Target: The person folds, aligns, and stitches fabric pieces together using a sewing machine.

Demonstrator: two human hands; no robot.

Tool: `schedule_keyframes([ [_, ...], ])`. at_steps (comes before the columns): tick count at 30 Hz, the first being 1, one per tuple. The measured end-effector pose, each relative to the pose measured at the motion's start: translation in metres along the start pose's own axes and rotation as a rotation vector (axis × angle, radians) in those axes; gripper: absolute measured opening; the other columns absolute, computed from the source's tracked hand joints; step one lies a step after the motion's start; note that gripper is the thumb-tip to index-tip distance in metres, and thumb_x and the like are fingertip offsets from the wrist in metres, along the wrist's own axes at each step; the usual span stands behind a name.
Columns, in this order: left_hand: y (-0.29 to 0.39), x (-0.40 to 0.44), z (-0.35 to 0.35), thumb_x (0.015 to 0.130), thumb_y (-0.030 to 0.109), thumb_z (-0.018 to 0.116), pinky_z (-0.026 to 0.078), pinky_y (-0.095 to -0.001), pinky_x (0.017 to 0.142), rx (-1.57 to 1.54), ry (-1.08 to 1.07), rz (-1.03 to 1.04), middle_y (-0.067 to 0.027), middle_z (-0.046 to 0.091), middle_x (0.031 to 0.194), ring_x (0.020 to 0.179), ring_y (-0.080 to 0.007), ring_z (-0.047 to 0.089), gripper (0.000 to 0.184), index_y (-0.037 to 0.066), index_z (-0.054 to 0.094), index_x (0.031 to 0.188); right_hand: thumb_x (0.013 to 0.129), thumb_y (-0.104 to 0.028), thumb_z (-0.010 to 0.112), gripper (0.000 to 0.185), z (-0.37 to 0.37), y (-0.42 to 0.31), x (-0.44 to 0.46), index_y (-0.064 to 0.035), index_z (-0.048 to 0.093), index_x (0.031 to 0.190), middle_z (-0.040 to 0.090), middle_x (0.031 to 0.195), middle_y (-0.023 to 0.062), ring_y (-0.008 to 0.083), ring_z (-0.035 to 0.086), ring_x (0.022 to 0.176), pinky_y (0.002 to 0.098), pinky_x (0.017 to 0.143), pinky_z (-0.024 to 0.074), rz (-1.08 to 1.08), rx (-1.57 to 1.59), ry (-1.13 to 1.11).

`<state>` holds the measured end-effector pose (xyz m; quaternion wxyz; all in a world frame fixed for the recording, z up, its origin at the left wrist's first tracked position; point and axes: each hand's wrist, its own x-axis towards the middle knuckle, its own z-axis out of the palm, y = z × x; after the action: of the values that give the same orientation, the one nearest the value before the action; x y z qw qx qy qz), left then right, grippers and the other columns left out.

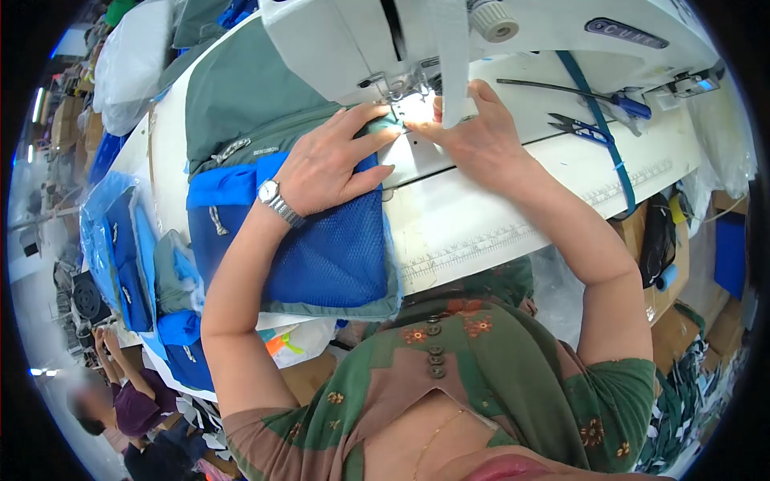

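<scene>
While the light of the sewing machine [345, 48] shines on the needle area, the left hand [325, 160] lies palm down on the green and blue bag piece [249, 88]. Its fingers are spread and bent a little, with 2 fingertips close to the machine foot [399, 110] and the thumb held apart on the near side; they press on the cloth and are not clenched. A watch [270, 191] is on that wrist.

The right hand [485, 132] is at the right of the foot, its fingers curved and partly hidden by a white machine part [455, 68]; whether they grasp the cloth edge, I cannot tell.

The bag piece lies on the white table [465, 232], left of and under the needle area. Its far part is plain green with a zip; its near part has a blue mesh pocket [329, 256] that reaches the near table edge. 2 cord pulls hang at its left.

On the right, a screwdriver [631, 106] and a pair of snips [585, 130] lie by a dark teal strap [613, 152]. More blue pieces [124, 256] are piled at the left. At the near left, another person [148, 405] has raised arms.
</scene>
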<state>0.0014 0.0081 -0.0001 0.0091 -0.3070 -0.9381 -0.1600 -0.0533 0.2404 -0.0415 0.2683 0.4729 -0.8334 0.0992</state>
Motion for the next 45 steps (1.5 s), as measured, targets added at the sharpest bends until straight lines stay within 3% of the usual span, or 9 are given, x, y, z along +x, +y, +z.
schedule_keyframes([
  [4,-0.006,0.0,0.003,0.084,0.033,0.06,0.049,-0.0397,0.074,0.002,0.029,-0.013,-0.0153,0.055,0.105,0.088,-0.0336,0.057,0.042,0.007,0.062,0.118,0.077,-0.014,0.063,0.023,-0.001,0.003,0.001,-0.0222,0.073,0.095,0.056,0.087,0.0045,0.0186,0.053,0.088,0.033,0.083,0.0405,0.014,0.023,0.033],
  [12,-0.007,0.001,0.007,0.084,0.025,0.062,0.049,-0.0378,0.081,0.052,0.316,-0.086,-0.0147,0.062,0.107,0.094,-0.0299,0.059,0.031,0.004,0.067,0.106,0.072,-0.013,0.065,0.003,0.001,0.008,-0.002,-0.0101,0.066,0.072,0.058,0.089,0.008,0.0223,0.055,0.088,0.0346,0.084,0.0418,0.088,0.078,-0.002],
  [16,-0.015,-0.007,0.015,0.086,0.021,0.06,0.048,-0.0367,0.087,0.06,0.333,-0.095,-0.0122,0.063,0.112,0.101,-0.0278,0.059,0.027,0.004,0.067,0.105,0.075,-0.012,0.064,0.011,-0.001,0.014,-0.006,-0.0094,0.07,0.083,0.061,0.099,0.0145,0.0282,0.057,0.097,0.0414,0.093,0.0413,0.204,0.096,-0.133],
  [20,-0.005,-0.046,0.01,0.086,0.017,0.059,0.048,-0.0358,0.091,-0.005,0.252,-0.128,-0.0111,0.061,0.117,0.107,-0.0271,0.058,0.025,0.004,0.067,0.106,0.08,-0.013,0.063,0.026,0.009,0.024,-0.015,-0.024,0.073,0.102,0.062,0.109,0.0193,0.0318,0.058,0.1,0.0428,0.093,0.0427,0.248,-0.047,-0.233],
  [26,0.055,-0.112,-0.005,0.076,0.008,0.06,0.045,-0.0434,0.096,-0.158,0.025,-0.075,-0.01,0.06,0.121,0.112,-0.0273,0.057,0.028,0.004,0.064,0.103,0.083,-0.011,0.064,0.023,0.006,0.025,-0.017,-0.0207,0.073,0.102,0.062,0.085,0.0094,0.0267,0.06,0.087,0.039,0.08,0.048,0.251,0.011,-0.114],
  [30,0.102,-0.137,0.0,0.074,0.008,0.061,0.037,-0.0547,0.103,-0.106,-0.044,-0.089,-0.0079,0.06,0.125,0.121,-0.0253,0.053,0.024,0.006,0.064,0.098,0.081,-0.007,0.063,0.025,-0.004,0.022,-0.016,-0.0177,0.072,0.102,0.065,0.091,0.0051,0.0227,0.062,0.084,0.0355,0.073,0.0502,0.216,0.203,-0.034],
  [36,0.148,-0.137,0.03,0.075,0.015,0.068,0.037,-0.0542,0.102,0.239,0.109,-0.267,-0.0068,0.059,0.121,0.12,-0.0235,0.053,0.029,0.011,0.059,0.102,0.078,-0.003,0.061,0.038,-0.036,-0.036,-0.008,-0.0173,0.068,0.112,0.063,0.124,-0.0004,0.0214,0.056,0.118,0.0371,0.094,0.0477,-0.332,0.433,-0.131],
  [44,0.147,-0.145,0.044,0.08,0.007,0.064,0.041,-0.0498,0.099,0.25,0.336,-0.288,-0.0056,0.066,0.102,0.102,-0.0244,0.064,0.015,0.01,0.067,0.095,0.079,-0.006,0.061,0.038,-0.021,-0.05,-0.02,-0.0165,0.066,0.116,0.061,0.128,-0.0019,0.0212,0.049,0.128,0.0394,0.104,0.038,-0.258,0.521,-0.248],
  [45,0.146,-0.144,0.042,0.083,0.006,0.063,0.043,-0.044,0.097,0.009,0.438,-0.425,-0.0058,0.067,0.097,0.095,-0.0213,0.065,0.015,0.008,0.066,0.097,0.079,-0.007,0.063,0.038,-0.021,-0.052,-0.019,-0.0158,0.065,0.116,0.062,0.127,-0.0015,0.0215,0.049,0.128,0.0398,0.105,0.0375,-0.201,0.601,-0.258],
])
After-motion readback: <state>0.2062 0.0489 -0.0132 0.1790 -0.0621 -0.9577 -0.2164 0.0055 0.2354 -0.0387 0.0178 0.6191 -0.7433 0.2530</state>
